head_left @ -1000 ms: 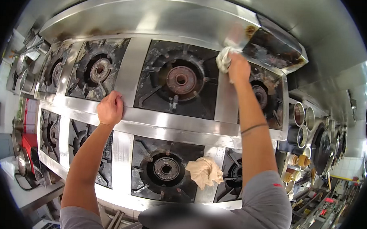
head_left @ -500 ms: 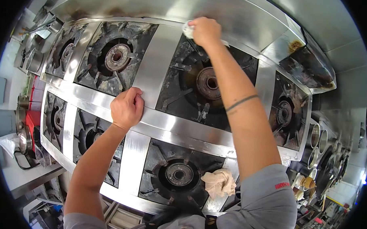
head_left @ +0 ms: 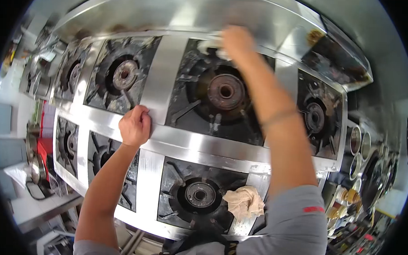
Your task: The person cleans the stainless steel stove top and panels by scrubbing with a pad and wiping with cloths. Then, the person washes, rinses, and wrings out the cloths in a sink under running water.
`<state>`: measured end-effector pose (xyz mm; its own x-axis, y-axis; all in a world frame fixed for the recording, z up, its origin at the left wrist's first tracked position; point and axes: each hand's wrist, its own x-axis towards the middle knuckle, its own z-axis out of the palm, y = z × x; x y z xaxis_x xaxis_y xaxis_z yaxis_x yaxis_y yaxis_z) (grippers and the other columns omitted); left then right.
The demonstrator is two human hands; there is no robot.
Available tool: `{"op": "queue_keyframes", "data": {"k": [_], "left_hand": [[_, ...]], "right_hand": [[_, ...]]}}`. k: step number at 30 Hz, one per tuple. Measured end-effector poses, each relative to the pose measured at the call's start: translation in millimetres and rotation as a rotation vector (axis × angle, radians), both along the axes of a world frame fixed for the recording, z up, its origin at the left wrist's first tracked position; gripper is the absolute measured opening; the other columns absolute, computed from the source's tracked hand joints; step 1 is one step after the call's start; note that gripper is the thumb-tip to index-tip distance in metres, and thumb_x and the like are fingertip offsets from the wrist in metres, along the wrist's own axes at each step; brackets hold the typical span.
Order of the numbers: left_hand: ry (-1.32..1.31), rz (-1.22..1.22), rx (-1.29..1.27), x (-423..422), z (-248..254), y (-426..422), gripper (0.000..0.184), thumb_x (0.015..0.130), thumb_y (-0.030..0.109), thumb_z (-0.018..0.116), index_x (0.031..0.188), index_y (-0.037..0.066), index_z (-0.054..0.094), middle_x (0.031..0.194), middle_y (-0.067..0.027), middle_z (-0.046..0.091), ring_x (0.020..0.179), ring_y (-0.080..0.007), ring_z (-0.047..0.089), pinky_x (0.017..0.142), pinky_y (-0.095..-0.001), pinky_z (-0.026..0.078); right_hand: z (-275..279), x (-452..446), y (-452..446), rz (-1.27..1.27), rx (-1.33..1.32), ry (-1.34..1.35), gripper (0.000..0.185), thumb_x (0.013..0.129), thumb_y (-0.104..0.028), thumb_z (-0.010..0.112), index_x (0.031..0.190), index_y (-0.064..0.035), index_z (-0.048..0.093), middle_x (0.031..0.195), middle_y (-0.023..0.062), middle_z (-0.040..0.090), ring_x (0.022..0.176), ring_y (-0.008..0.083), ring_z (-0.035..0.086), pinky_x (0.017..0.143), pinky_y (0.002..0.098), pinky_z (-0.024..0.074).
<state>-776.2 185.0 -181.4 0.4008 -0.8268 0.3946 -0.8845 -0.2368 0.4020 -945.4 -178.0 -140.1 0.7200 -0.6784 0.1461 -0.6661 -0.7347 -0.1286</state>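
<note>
My right hand is blurred by motion at the back edge of the stove, closed on a whitish cloth. Part of that cloth lies against the rear strip, behind a large burner; the hand covers the rest. My left hand is curled into a fist and rests on the steel strip between the rear and front burner rows. Nothing shows in its fingers. A second, beige cloth lies crumpled beside the front burner, apart from both hands.
Black pan supports stick up around the burners. A steel backsplash rises behind the stove, with a stained steel box at its right. Pots and pans stand along the right side. A counter with more cookware is at the left.
My right hand has shifted slightly right and down in view, with the cloth, along the back edge. The view has tilted a little. My left fist stays on the steel strip.
</note>
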Motion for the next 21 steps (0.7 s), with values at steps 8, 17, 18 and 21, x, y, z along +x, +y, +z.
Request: {"op": "queue_keyframes", "data": {"k": [8,17,18,21], "left_hand": [[-0.004,-0.023,-0.066,4.9,-0.9,2.2,0.007,0.080,0.006,0.064,0.087,0.008,0.065,0.071,-0.0102,0.065,0.064,-0.0324,0.065,0.058,-0.0426,0.051],[-0.001,-0.064,-0.123,10.0,-0.3,1.5,0.011,0.077,0.004,0.065,0.087,0.009,0.064,0.068,-0.0069,0.063,0.061,-0.0292,0.063,0.056,-0.0413,0.051],[0.014,-0.073,-0.135,10.7,-0.2,1.1,0.012,0.076,0.004,0.065,0.086,0.009,0.063,0.068,-0.0063,0.062,0.061,-0.0286,0.063,0.056,-0.0413,0.050],[0.012,-0.091,-0.127,12.4,1.7,2.4,0.012,0.076,0.003,0.065,0.085,0.009,0.063,0.069,-0.0059,0.063,0.061,-0.0280,0.063,0.056,-0.0407,0.050]], "right_hand": [[-23.2,-171.5,-26.2,-0.396,-0.175,0.042,0.028,0.092,-0.022,0.060,0.114,-0.0126,0.075,0.103,0.0199,0.073,0.097,0.0395,0.069,0.086,0.0508,0.0526],[6.7,16.9,14.5,-0.089,-0.127,-0.256,0.021,0.089,-0.013,0.065,0.104,-0.0098,0.078,0.105,0.0149,0.074,0.098,0.0376,0.068,0.087,0.0465,0.0535],[17.1,43.7,30.2,0.047,-0.268,-0.380,0.020,0.087,-0.011,0.065,0.102,-0.0095,0.078,0.107,0.0132,0.074,0.099,0.0359,0.067,0.089,0.0456,0.0531],[17.1,130.3,63.8,0.394,-0.480,-0.622,0.023,0.081,-0.006,0.063,0.099,-0.0096,0.077,0.115,0.0086,0.071,0.105,0.0305,0.063,0.093,0.0438,0.0513]]}}
